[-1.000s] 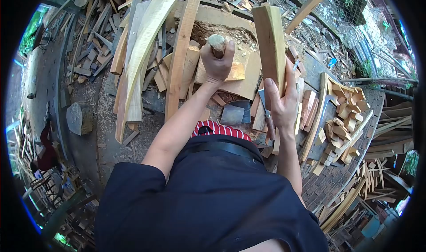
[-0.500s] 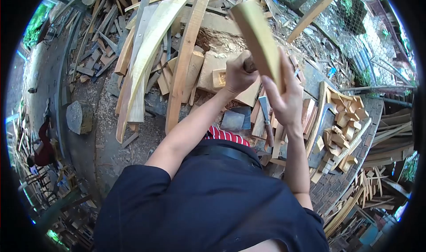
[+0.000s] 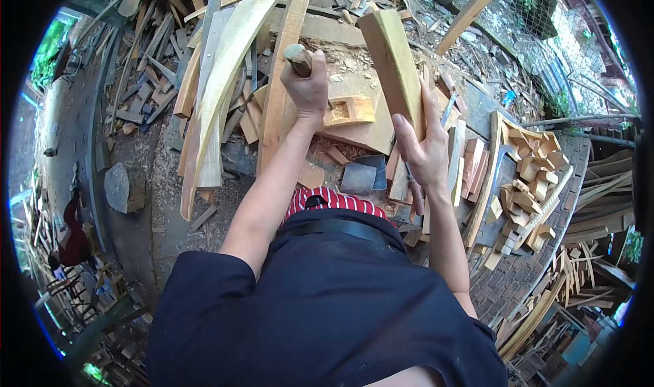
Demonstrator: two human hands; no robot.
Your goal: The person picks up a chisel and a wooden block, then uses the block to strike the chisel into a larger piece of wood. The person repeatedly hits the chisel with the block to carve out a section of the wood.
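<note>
My left hand [image 3: 306, 90] is a closed fist around the wooden handle of a chisel [image 3: 297, 57], whose round butt end sticks up above the fist. Its blade is mostly hidden and seems to reach toward a small pale wood block [image 3: 355, 110] with a rectangular hollow cut in it. That block rests on a broad wooden work block [image 3: 371, 131]. To the right, my right hand [image 3: 429, 152] grips the lower end of a thick squared wooden mallet [image 3: 394, 56], raised and tilted, apart from the chisel.
Long boards [image 3: 231, 67] lean at my left, beside an upright beam [image 3: 283, 80]. Near my lap are dark metal plates [image 3: 359, 177] and wood strips. At right lies a pile of cut wood pieces [image 3: 535, 182]. A stone [image 3: 125, 187] stands at left; a person in red [image 3: 71, 240] is farther off.
My left hand has moved left with the chisel, away from the mallet, uncovering the hollowed block. My right hand and the mallet have shifted slightly; the mallet is less blurred.
</note>
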